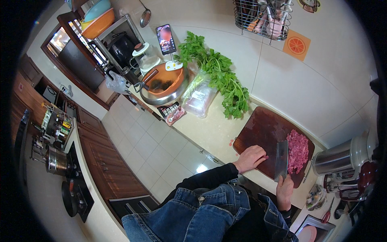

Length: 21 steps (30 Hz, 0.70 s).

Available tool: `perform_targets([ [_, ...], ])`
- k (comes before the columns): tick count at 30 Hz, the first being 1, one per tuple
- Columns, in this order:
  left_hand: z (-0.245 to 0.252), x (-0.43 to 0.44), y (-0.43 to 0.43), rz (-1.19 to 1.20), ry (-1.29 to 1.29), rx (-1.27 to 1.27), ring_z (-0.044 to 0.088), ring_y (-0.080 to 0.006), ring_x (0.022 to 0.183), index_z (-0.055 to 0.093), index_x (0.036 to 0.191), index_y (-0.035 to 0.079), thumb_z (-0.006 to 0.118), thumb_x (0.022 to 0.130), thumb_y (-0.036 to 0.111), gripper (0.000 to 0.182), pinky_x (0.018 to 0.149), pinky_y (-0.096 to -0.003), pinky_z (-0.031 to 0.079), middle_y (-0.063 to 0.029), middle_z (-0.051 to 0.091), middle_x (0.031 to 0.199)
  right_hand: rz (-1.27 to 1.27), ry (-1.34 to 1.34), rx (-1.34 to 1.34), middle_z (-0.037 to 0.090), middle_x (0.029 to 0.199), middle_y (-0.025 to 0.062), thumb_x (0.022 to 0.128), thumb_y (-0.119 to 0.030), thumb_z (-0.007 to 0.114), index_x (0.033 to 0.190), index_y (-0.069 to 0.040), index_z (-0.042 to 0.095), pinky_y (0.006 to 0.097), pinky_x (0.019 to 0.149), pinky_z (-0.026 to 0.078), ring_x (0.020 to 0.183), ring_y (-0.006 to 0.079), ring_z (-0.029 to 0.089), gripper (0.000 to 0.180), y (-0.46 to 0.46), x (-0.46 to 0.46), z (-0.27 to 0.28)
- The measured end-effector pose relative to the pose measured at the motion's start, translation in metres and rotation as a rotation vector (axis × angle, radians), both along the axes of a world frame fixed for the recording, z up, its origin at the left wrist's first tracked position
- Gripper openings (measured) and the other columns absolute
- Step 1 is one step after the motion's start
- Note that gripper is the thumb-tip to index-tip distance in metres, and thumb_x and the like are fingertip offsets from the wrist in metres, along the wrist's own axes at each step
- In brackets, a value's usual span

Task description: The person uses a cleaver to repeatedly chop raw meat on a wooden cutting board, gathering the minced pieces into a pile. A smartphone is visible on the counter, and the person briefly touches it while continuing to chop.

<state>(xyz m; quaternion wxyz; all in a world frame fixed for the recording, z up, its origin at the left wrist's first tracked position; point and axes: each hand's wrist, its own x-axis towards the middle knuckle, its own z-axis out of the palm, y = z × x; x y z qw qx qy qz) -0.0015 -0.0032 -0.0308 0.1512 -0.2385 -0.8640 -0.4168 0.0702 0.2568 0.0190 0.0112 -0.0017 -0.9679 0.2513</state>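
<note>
A dark wooden cutting board [258,128] lies at an angle on the counter before me. My right hand [285,189] grips the handle of a cleaver [281,158], its broad blade lying against the left side of a heap of chopped raw meat [297,151]. On the board's near left part rests my left hand [251,157], fingers curled together. A small piece of red meat [265,157] pokes out at its fingertips; the rest of that piece is hidden. Bare board separates the left hand from the blade.
Leafy celery [222,78] lies along the wall beside a plastic bag [198,96] and a seasoning packet [172,113]. An orange basin [179,83] stands farther left, near a propped phone [166,39]. Right of the board are a metal canister [334,158], red-handled scissors [326,215] and a sink [328,225].
</note>
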Motion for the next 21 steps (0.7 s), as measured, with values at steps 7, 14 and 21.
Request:
perform_targets([
  [7,-0.0014,-0.0010,0.0000,0.000,0.004,-0.003,0.066,-0.0332,0.104,0.069,0.102,0.006,0.074,0.101,0.022,0.016,0.093,-0.0449,0.054,-0.0098,0.069,0.104,-0.003,0.004,0.017,0.070,0.091,0.0346,0.107,-0.019,0.066,0.111,0.007,0.066,0.0589,0.073,0.054,0.087,0.0551,0.070,0.027,0.0022,0.0003,-0.0082],
  [14,-0.0052,-0.0012,-0.0001,0.012,0.009,-0.004,0.066,-0.0332,0.105,0.069,0.102,0.007,0.075,0.101,0.023,0.016,0.093,-0.0452,0.054,-0.0095,0.070,0.106,0.022,-0.002,0.001,0.069,0.090,0.0354,0.104,-0.016,0.069,0.112,0.008,0.065,0.0598,0.074,0.053,0.087,0.0566,0.069,0.025,0.0040,0.0003,-0.0084],
  [21,-0.0070,-0.0015,0.0004,0.011,0.007,-0.005,0.066,-0.0334,0.104,0.070,0.102,0.007,0.075,0.101,0.023,0.017,0.093,-0.0456,0.054,-0.0099,0.070,0.106,0.008,0.015,0.005,0.069,0.089,0.0355,0.104,-0.014,0.070,0.111,0.008,0.065,0.0592,0.073,0.054,0.087,0.0565,0.069,0.024,-0.0005,0.0008,-0.0025],
])
